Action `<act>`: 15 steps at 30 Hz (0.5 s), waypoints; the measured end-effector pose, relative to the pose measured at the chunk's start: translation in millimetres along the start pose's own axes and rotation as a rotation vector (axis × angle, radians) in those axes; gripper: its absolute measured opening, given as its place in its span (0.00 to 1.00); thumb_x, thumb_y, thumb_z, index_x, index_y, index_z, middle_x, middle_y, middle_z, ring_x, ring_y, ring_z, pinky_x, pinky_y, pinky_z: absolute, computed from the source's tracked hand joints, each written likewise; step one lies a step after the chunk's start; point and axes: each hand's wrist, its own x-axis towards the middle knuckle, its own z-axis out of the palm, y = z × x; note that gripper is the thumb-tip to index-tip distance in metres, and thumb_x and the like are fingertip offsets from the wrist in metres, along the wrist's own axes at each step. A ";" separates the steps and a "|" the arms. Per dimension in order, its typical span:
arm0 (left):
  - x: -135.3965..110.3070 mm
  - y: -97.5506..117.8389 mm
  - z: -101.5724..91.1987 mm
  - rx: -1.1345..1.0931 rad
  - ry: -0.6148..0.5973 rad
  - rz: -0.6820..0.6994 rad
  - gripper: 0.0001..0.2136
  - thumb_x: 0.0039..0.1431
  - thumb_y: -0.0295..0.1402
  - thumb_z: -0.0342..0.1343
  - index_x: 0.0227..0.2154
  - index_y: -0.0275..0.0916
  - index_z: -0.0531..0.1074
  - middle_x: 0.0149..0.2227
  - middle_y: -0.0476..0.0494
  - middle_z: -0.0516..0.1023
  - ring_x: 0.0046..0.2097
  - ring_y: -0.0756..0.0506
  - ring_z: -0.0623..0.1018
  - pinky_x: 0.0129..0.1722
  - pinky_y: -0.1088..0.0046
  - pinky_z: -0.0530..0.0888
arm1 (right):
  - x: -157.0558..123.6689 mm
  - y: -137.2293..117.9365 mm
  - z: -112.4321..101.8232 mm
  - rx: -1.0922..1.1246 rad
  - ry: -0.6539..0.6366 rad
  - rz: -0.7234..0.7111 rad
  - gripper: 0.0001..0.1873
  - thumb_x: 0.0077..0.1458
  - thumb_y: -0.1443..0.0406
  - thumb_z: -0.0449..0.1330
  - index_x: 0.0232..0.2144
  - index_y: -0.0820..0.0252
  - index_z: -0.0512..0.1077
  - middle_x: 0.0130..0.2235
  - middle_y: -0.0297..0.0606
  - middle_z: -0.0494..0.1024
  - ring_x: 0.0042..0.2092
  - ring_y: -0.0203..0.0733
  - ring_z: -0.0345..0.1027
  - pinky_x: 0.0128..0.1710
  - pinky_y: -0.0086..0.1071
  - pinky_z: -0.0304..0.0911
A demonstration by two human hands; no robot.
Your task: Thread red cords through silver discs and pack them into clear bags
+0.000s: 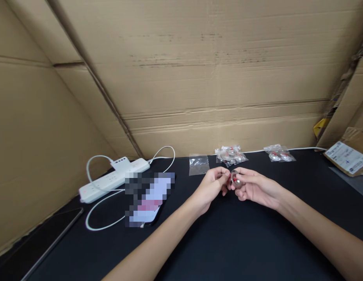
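Observation:
Close together over the black table, my two hands meet at the fingertips. My right hand is closed around a small round silvery metal disc, tilted, with red at its middle. Beside it, my left hand is pinched, and a small red piece shows at its fingertips. Whether the red piece touches the disc I cannot tell. Just beyond the hands lies a pile of clear plastic bags holding similar silvery discs with red parts. A flat clear bag lies to the left of the pile.
Another bagged set of discs lies farther right. On the left are a white power strip with cables, a phone with a blurred screen and a dark flat device. Cardboard walls enclose the table; a labelled package sits right.

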 end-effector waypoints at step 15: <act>7.6 1.5 -26.4 0.758 0.387 0.217 0.04 0.57 0.32 0.53 0.30 0.39 0.71 0.26 0.48 0.72 0.27 0.48 0.70 0.29 0.71 0.64 | 3.6 -7.1 -17.9 0.041 0.335 -0.089 0.09 0.60 0.64 0.55 0.38 0.64 0.73 0.41 0.52 0.80 0.40 0.45 0.77 0.50 0.42 0.70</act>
